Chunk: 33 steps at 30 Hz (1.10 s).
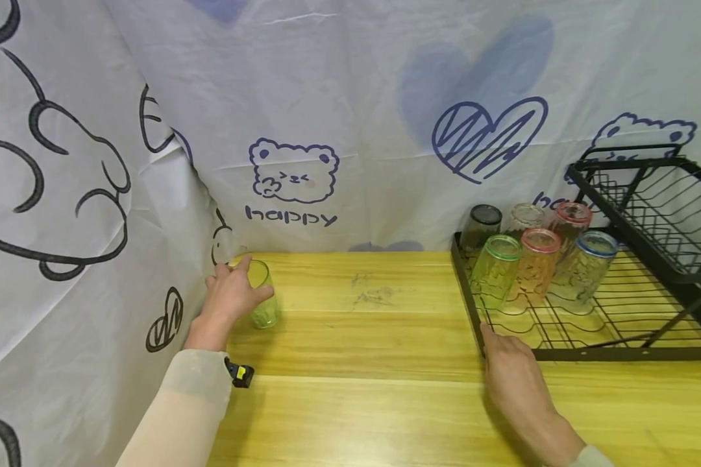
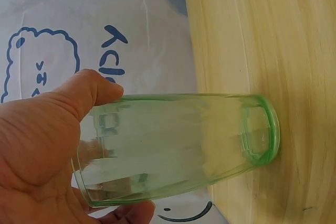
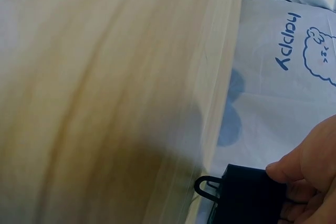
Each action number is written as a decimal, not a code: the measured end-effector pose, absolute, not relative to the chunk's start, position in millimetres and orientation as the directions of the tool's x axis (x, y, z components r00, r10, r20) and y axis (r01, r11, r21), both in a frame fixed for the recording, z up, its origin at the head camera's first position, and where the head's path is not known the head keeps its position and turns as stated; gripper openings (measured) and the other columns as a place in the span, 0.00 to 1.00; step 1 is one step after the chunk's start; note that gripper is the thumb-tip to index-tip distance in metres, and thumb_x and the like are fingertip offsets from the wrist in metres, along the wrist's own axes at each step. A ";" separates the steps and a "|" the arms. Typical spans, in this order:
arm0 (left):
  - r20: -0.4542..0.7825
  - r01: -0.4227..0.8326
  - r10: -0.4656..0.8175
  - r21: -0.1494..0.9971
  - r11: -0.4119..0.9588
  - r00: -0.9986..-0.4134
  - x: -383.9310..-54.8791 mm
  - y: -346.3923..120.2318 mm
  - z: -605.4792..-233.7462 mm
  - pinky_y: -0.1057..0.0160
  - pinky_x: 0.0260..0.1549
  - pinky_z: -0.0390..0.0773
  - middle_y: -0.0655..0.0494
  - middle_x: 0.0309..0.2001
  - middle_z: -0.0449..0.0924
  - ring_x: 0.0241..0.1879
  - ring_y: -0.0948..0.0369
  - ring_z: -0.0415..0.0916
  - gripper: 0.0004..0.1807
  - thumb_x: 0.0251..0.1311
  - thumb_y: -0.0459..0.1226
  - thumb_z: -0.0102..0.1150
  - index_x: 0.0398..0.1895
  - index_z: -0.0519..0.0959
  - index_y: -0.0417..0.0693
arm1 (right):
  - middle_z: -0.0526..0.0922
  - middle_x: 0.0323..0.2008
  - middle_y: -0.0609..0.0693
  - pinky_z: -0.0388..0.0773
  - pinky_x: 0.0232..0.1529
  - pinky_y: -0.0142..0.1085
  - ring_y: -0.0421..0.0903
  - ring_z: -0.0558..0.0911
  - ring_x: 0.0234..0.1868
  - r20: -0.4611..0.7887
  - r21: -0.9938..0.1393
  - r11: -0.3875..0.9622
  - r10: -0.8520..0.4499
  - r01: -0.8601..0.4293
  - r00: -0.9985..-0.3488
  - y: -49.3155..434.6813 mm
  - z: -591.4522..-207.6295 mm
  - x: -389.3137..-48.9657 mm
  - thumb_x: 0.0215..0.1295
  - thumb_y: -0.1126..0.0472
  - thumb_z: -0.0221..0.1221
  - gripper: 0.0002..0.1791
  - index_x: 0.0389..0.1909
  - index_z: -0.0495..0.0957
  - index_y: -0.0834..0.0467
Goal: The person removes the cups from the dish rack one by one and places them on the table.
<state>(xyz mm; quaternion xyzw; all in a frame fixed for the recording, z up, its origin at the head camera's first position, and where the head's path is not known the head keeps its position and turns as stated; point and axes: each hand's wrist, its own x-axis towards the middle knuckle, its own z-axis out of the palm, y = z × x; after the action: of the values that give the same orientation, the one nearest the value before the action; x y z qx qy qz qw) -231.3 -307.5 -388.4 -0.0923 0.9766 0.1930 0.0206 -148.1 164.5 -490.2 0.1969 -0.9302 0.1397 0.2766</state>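
Near the left end of the table, my left hand [image 1: 228, 295] grips a green drinking glass [image 1: 265, 308] around its rim. In the left wrist view the thumb lies on one side of the glass [image 2: 168, 150] and fingers wrap the other, partly hidden; its narrower base is at the tabletop. My right hand [image 1: 516, 383] holds the front left corner of a black wire dish rack [image 1: 619, 354]. In the right wrist view its thumb presses on the rack's black edge [image 3: 249, 198], with fingers curled under it.
Several glasses stand bottom up at the rack's left side, among them a green glass [image 1: 495, 275], an orange glass [image 1: 534, 269] and a blue-rimmed glass [image 1: 584, 275]. An upper rack tier [image 1: 672, 220] rises at right. A printed cloth [image 1: 374, 162] hangs behind the wooden table [image 1: 362, 402].
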 end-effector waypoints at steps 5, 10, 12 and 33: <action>-0.064 -0.191 -0.180 0.370 0.909 -0.982 -231.8 -307.7 -389.5 0.31 0.56 0.73 0.18 0.72 0.53 0.59 0.30 0.59 0.52 0.65 0.51 0.60 0.86 0.48 0.45 | 0.89 0.37 0.68 0.85 0.48 0.57 0.63 0.88 0.39 0.563 -0.154 0.884 -0.289 -0.442 -0.774 163.9 -488.7 -148.6 0.52 0.82 0.59 0.28 0.58 0.77 0.77; -0.080 -0.197 -0.180 0.362 0.911 -0.980 -232.7 -309.1 -389.6 0.29 0.57 0.73 0.17 0.72 0.52 0.62 0.28 0.60 0.53 0.66 0.53 0.61 0.86 0.47 0.44 | 0.89 0.37 0.68 0.84 0.49 0.58 0.63 0.88 0.39 0.551 -0.166 0.886 -0.281 -0.433 -0.786 163.0 -488.5 -148.6 0.55 0.81 0.59 0.27 0.59 0.77 0.77; -0.089 -0.198 -0.178 0.358 0.912 -0.980 -232.8 -309.9 -389.3 0.28 0.59 0.72 0.17 0.73 0.51 0.64 0.27 0.60 0.53 0.67 0.54 0.61 0.86 0.47 0.44 | 0.89 0.38 0.68 0.84 0.49 0.58 0.64 0.88 0.39 0.548 -0.171 0.887 -0.276 -0.429 -0.790 162.8 -488.5 -148.6 0.55 0.81 0.59 0.27 0.59 0.77 0.77; -0.108 -0.198 -0.171 0.327 0.924 -0.979 -232.5 -305.7 -383.6 0.25 0.62 0.70 0.14 0.73 0.50 0.64 0.20 0.61 0.54 0.67 0.56 0.61 0.85 0.49 0.41 | 0.89 0.38 0.68 0.85 0.48 0.59 0.63 0.88 0.39 0.534 -0.186 0.892 -0.260 -0.412 -0.804 163.2 -487.4 -149.2 0.55 0.80 0.61 0.26 0.59 0.78 0.76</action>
<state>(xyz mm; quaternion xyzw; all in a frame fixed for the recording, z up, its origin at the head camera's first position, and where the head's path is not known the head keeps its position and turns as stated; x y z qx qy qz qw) -232.5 -305.7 -383.6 -0.0942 0.9800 0.1707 0.0389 -149.2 163.2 -487.4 0.1792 -0.9382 0.1480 0.2564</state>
